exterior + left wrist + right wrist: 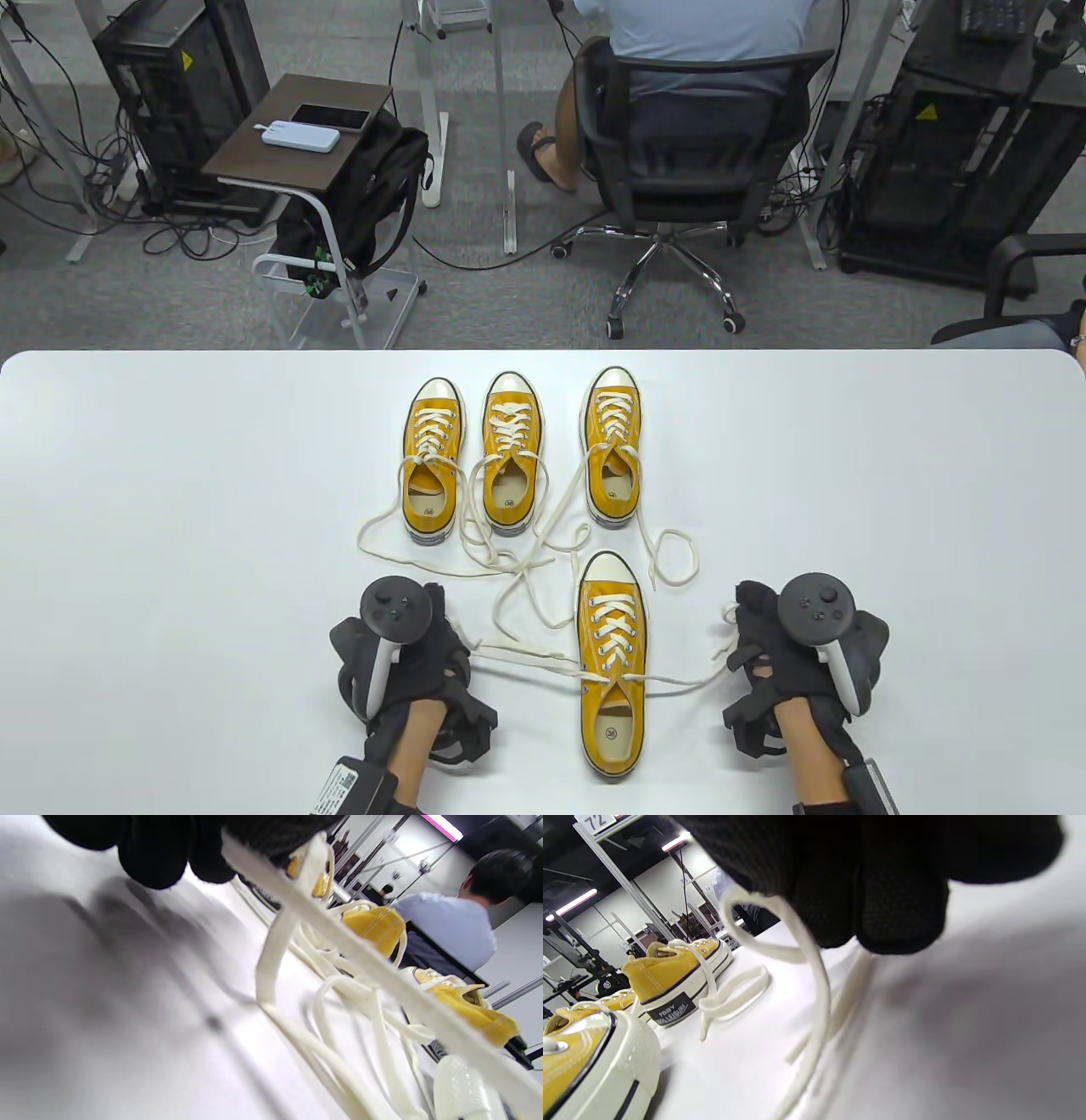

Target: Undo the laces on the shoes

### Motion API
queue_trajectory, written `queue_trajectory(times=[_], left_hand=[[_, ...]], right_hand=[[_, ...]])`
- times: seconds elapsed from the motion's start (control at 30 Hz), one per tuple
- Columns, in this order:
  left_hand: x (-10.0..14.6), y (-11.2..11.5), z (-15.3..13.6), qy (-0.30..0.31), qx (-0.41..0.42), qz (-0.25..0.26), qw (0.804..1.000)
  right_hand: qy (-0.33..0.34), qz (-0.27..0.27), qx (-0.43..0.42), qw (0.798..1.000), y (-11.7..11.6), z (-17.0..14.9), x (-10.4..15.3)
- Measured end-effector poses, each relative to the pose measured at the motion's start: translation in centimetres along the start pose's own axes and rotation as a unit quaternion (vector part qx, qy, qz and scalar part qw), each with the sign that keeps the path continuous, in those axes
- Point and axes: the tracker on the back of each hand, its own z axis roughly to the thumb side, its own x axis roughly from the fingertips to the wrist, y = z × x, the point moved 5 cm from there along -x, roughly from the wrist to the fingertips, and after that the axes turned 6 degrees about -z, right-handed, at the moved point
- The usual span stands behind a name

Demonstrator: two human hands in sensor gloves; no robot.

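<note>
My left fingers [152,853] are curled tight w/ a cream lace end [271,882] coming straight out from under them, so I read that as a pinch on the lace; right fingers [903,908] are bunched together too, w/ the other lace end [806,938] looping out from beneath them. In the table view my left hand [407,662] sits left of the near shoe [611,679] and my right hand [797,662] sits right of it, each holding 1 end of that shoe's lace [526,658], which runs out sideways from the top eyelets toward both hands, no bow on it. The near shoe is a yellow low-top, toe pointing away from me, sitting between my hands on the white table [170,552]. Beyond it, 3 more yellow shoes [509,458] stand in a row, toes away, their laces [509,560] lying loose and tangled on the table btwn the row and the near shoe. 1 lace makes a loop [674,556] just right of the near shoe's toe.
</note>
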Motion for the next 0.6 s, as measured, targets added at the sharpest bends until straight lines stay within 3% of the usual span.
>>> queue_trajectory(times=[0.2, 0.3, 0.47, 0.6], left_hand=[[0.4, -1.7, -0.7, 0.006, 0.074, -0.013, 0.997], [0.7, -2.7, -0.9, 0.020, 0.106, 0.004, 0.994], [0.4, -2.9, -1.6, 0.020, 0.147, -0.021, 0.989], [0.2, -3.0, -2.0, 0.005, 0.123, -0.015, 0.992]], right_hand=[[0.001, -0.021, -0.018, 1.000, 1.1, 0.0, 0.1], [0.022, -0.019, -0.036, 0.999, 1.6, 0.9, 0.7], [0.099, 0.003, -0.027, 0.995, 1.8, 4.7, 2.5], [0.183, 0.028, 0.021, 0.983, 1.8, 9.3, 5.3]])
